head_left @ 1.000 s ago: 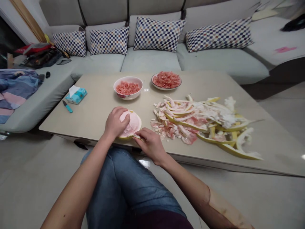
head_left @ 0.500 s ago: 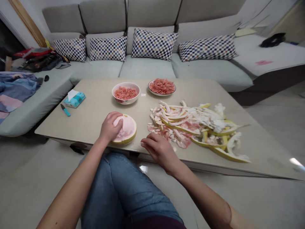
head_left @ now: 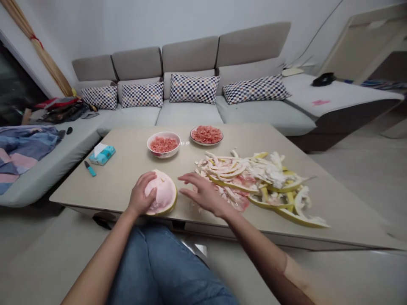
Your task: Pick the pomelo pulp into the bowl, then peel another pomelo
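A partly peeled pomelo [head_left: 163,191], with pinkish-white pith on top and yellow-green rind along its right and lower edge, rests near the front edge of the table. My left hand [head_left: 142,195] grips its left side, thumb bent over the pith. Just right of the fruit my right hand [head_left: 202,192] hovers with fingers apart and nothing in them. Beside and beyond that hand spreads a heap of pomelo peel [head_left: 235,171], with pith scraps and pink membrane. Farther back stand a bowl [head_left: 163,155] and a plate [head_left: 206,143], both holding pink pomelo pulp.
On the left of the table [head_left: 127,169] lie a tissue pack [head_left: 103,155] and a small knife [head_left: 90,169] with a turquoise handle. A grey sofa [head_left: 187,114] with checkered cushions runs behind. My knees are under the table's front edge.
My right hand has gone from pinched fingers to spread ones and come closer to the pomelo. The pomelo appears tilted up more under my left hand. The camera has tipped upward.
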Available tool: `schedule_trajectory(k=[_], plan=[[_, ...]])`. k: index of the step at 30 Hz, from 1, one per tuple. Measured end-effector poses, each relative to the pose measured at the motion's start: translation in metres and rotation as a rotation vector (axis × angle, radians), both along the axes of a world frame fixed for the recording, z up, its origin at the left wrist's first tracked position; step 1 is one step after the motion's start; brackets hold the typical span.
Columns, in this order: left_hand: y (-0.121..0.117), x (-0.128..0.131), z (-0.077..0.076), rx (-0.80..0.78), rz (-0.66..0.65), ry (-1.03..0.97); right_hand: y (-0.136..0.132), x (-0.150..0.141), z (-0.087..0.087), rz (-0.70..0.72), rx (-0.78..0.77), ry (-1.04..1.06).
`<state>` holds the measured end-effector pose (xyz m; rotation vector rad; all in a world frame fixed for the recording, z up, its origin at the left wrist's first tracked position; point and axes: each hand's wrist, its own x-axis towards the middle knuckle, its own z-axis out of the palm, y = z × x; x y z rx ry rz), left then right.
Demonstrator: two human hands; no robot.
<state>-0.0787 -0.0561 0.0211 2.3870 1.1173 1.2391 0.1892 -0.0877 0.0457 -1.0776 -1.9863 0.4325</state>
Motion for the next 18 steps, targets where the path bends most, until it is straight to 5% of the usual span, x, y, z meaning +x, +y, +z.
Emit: schedule_trajectory(k=[4, 7, 13, 18], plan=[[-0.010, 0.012, 0.005, 0.043, -0.031, 0.096, 0.005, -0.045, -0.007, 0.040, -0.122, 0.194], [-0.015, 0.015, 0.006, 0.087, -0.029, 0.102, 0.012, -0.050, -0.010, -0.022, -0.122, 0.215], [-0.013, 0.007, -0.001, 0.061, -0.012, 0.086, 0.013, -0.013, -0.013, -0.176, -0.106, 0.266], [-0.005, 0.006, 0.004, -0.004, -0.044, 0.098, 0.022, 0.031, -0.012, -0.495, 0.163, 0.151]])
